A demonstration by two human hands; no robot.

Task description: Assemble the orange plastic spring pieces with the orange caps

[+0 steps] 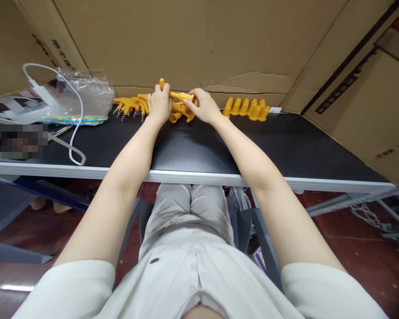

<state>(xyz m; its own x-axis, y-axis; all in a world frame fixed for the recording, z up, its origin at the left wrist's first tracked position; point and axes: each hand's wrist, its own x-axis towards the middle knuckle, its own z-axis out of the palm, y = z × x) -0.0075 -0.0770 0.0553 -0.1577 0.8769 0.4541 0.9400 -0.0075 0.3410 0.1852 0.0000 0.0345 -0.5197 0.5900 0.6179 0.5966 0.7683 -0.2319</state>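
My left hand (159, 105) is closed around the crosswise handle of a yellow plastic corkscrew, whose handle end pokes up above the fingers. The yellow sleeve (182, 96) of this corkscrew points right, toward my right hand (204, 106), whose fingers and thumb close on its wide end. No metal spiral shows on the held piece. Beneath and between my hands lies a small pile of more yellow parts (176, 116), partly covered. Left of my left hand, several yellow corkscrew handles (128, 104) with bare metal spirals lie in a row on the black tabletop.
Several yellow sleeves (244, 107) stand upright on the right of the black table (299, 146). At left are a clear plastic bag (86, 95), a white cable (81, 104) and a blurred patch. Cardboard walls (173, 40) enclose the back and sides. A metal edge (199, 178) runs along the front.
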